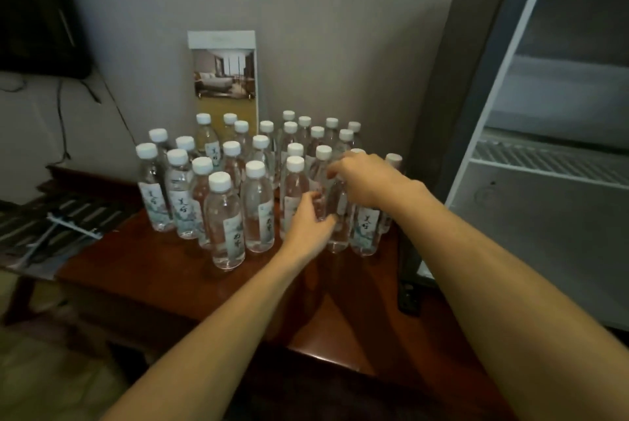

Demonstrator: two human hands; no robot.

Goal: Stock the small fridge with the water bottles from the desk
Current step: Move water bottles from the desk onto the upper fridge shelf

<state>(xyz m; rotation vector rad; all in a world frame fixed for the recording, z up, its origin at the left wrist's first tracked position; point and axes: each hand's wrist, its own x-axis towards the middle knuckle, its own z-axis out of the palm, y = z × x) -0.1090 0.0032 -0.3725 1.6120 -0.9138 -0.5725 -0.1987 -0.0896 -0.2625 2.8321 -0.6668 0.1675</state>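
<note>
Several clear water bottles (pixel 224 223) with white caps and pale labels stand crowded on the reddish wooden desk (pixel 143 271). My left hand (pixel 308 230) curls its fingers and thumb round the lower body of a front-row bottle (pixel 323 208). Just to the right, my right hand (pixel 364 179) closes from above over the top of a neighbouring bottle (pixel 338 236), hiding its cap. The small fridge (pixel 544 216) stands open on the right, showing a white interior and a wire shelf (pixel 544 160) with nothing on it.
A hotel brochure card (pixel 223 80) leans on the wall behind the bottles. A dark screen (pixel 34 12) with hanging cables is at the upper left. A slatted rack (pixel 51 216) adjoins the desk's left end. A small black object (pixel 408 298) lies by the fridge base.
</note>
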